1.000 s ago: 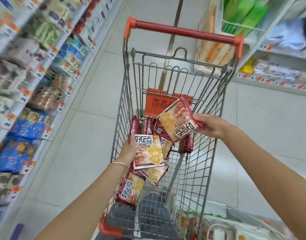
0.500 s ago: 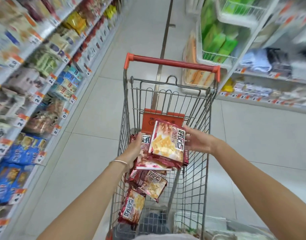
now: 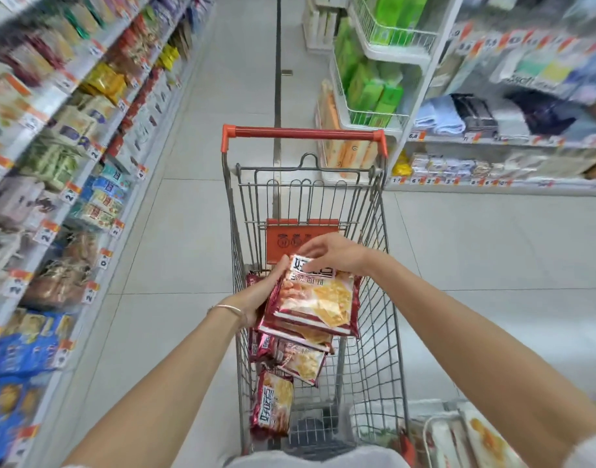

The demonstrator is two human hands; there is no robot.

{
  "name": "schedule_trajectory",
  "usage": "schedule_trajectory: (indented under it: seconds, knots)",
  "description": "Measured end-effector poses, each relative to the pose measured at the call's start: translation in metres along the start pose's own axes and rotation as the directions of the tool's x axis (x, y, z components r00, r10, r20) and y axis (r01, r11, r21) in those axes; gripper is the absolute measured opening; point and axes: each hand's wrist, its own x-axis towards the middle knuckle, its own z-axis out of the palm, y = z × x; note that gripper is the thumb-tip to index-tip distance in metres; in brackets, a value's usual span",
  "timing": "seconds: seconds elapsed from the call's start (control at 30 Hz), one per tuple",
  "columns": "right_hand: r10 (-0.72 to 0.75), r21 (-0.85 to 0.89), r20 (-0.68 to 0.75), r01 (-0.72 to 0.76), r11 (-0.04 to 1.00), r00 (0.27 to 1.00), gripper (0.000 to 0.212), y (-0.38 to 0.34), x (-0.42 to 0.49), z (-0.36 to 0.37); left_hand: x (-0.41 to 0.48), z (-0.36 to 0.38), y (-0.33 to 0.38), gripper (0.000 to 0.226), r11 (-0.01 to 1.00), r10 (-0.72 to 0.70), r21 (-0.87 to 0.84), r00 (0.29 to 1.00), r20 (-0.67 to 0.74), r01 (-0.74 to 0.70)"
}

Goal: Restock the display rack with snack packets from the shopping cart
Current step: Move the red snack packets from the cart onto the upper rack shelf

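My left hand [image 3: 259, 295] grips a stack of snack packets [image 3: 296, 334] by its left edge, fingertips hidden underneath. My right hand [image 3: 333, 253] pinches the far end of the top packet [image 3: 323, 295], covering part of its print. The stack hangs over the wire shopping cart [image 3: 303, 133] at centre frame. The wrappers are flat, glossy and dark red, with cracker pictures. Loose packets [image 3: 273, 403] lie lower in the cart, partly hidden. The display rack [image 3: 70, 157] along the left is blurred, its labels unreadable. Green packs [image 3: 374, 92] fill wire baskets at upper right.
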Motion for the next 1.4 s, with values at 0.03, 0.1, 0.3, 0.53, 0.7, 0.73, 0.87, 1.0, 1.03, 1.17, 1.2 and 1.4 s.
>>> schedule_trajectory:
  seconds: [0.03, 0.1, 0.3, 0.53, 0.7, 0.73, 0.87, 1.0, 1.03, 1.17, 1.2, 1.4]
  knots:
    - [-0.004, 0.023, -0.006, 0.005, 1.0, 1.0, 0.043, 0.001, -0.003, 0.004, -0.003, 0.001, -0.001, 0.058, 1.0, 0.0, 0.021, 0.999, 0.043, -0.001]
    - [-0.013, 0.019, -0.067, 0.014, 1.0, 0.998, 0.053, 0.007, -0.01, 0.013, -0.007, 0.001, -0.004, 0.047, 0.999, 0.009, 0.038, 0.996, 0.09, -0.012]
    - [0.366, 0.543, -0.166, -0.225, 0.809, 0.916, 0.127, 0.049, -0.054, 0.037, -0.015, 0.01, -0.01, 0.038, 0.998, 0.068, -0.017, 0.997, 0.023, -0.068]
    - [0.424, 0.87, -0.222, -0.018, 0.492, 0.878, 0.069, 0.068, -0.155, 0.108, -0.049, 0.063, -0.016, 0.043, 0.978, 0.054, 0.187, 0.98, 0.189, -0.09]
    - [0.569, 0.899, -0.398, 0.183, 0.397, 0.72, 0.035, 0.066, -0.255, 0.146, -0.094, 0.134, -0.03, 0.033, 0.899, 0.052, 0.395, 0.942, 0.331, -0.188]
    - [0.597, 0.893, -0.429, 0.218, 0.394, 0.678, 0.032, 0.065, -0.28, 0.151, -0.107, 0.152, -0.032, 0.032, 0.882, 0.05, 0.419, 0.928, 0.368, -0.214]
    - [0.671, 0.851, -0.525, 0.352, 0.39, 0.524, 0.029, 0.059, -0.389, 0.176, -0.161, 0.23, -0.047, 0.033, 0.814, 0.049, 0.469, 0.846, 0.531, -0.341]
    - [0.705, 0.772, -0.603, 0.495, 0.398, 0.374, 0.026, 0.048, -0.495, 0.197, -0.229, 0.308, -0.063, 0.03, 0.755, 0.045, 0.446, 0.717, 0.696, -0.481]
    - [0.699, 0.745, -0.629, 0.521, 0.416, 0.341, 0.026, 0.044, -0.523, 0.201, -0.25, 0.325, -0.064, 0.029, 0.736, 0.046, 0.431, 0.674, 0.737, -0.522]
    - [0.647, 0.633, -0.73, 0.572, 0.521, 0.219, 0.03, 0.018, -0.632, 0.217, -0.34, 0.391, -0.071, 0.058, 0.625, 0.075, 0.354, 0.505, 0.86, -0.696]
    - [0.627, 0.602, -0.756, 0.576, 0.553, 0.187, 0.032, 0.012, -0.659, 0.221, -0.359, 0.408, -0.073, 0.06, 0.611, 0.086, 0.32, 0.462, 0.882, -0.724]
    - [0.58, 0.498, -0.813, 0.585, 0.64, 0.058, 0.041, 0.014, -0.814, 0.247, -0.456, 0.519, -0.115, 0.036, 0.564, 0.121, 0.191, 0.309, 0.943, -0.803]
